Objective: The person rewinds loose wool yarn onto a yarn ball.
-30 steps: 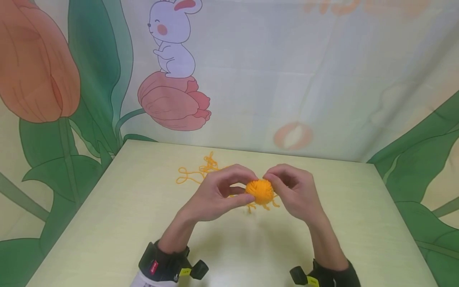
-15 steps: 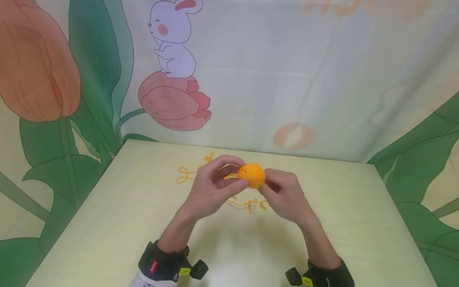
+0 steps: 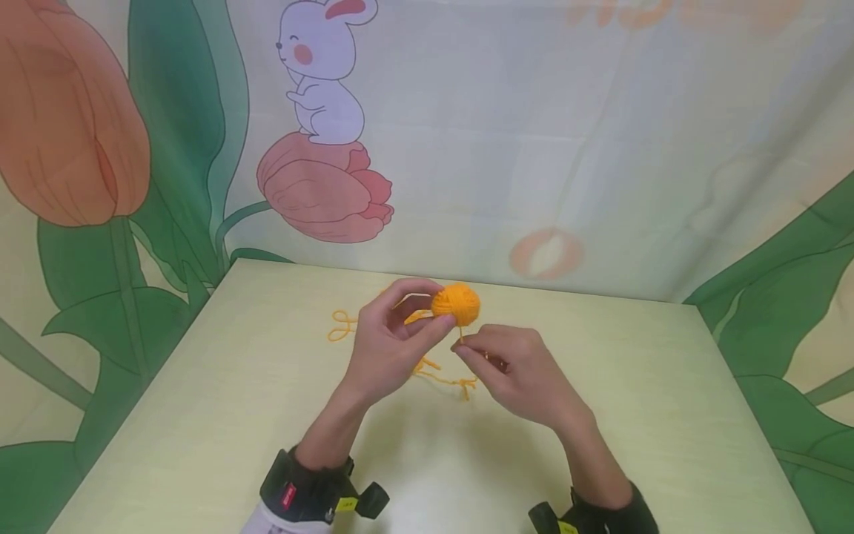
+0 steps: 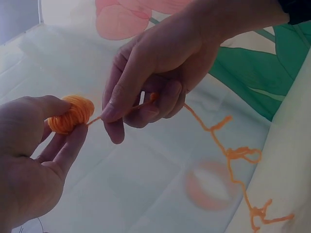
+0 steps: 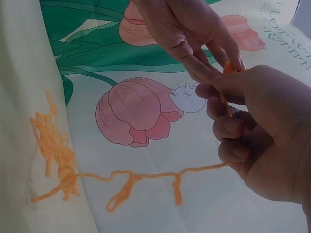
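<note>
Green letters [image 5: 288,47], apparently "TW" above "RABB", on printed backdrop [image 5: 194,138]

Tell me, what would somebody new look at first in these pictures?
Probably the bright orange ball of yarn, up in the grip of the left hand above the table. The right hand pinches the strand coming off it. Next might be the pale rabbit drawn sitting on a pink tulip, upper left in the head view.

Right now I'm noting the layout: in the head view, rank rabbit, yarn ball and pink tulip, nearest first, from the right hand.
1. Yarn ball: held by the left hand.
2. Pink tulip: left, on the backdrop.
3. Rabbit: above the tulip.
</note>
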### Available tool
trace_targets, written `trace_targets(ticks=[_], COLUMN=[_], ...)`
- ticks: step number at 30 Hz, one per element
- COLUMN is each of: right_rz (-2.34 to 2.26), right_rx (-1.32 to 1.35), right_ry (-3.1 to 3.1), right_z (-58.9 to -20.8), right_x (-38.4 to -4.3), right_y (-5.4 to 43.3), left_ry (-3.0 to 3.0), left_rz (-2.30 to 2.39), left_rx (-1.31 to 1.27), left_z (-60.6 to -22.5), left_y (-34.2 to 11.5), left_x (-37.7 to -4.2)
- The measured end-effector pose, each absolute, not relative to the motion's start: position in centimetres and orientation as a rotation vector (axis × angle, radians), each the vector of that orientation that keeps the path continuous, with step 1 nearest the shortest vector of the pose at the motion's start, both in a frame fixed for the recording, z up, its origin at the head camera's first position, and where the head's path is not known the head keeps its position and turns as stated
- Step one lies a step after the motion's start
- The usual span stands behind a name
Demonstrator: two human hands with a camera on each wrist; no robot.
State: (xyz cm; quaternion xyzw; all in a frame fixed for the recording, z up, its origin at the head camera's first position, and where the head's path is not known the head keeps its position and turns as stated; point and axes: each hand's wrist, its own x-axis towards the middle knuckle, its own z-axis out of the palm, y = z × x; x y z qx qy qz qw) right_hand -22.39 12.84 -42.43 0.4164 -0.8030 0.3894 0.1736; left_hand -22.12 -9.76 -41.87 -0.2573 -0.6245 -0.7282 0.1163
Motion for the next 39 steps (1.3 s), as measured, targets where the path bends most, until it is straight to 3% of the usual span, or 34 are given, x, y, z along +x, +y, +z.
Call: trace_targets(ticks=[17, 39], right_rz=[1.168, 1.330], right_rx=[1.185, 1.067], right_ry=[-2.167, -2.099], right_z=[-40.0, -39.7], right_x=[-20.2, -20.9], right_y=[13.9, 15.4], left_ry=[-2.030, -2.133], left_rz=[-1.832, -1.959], left_rx=[-0.824, -1.148], left_z=[-42.8, -42.4], left_y=[-9.4, -9.4], left_x=[-22.7, -22.0])
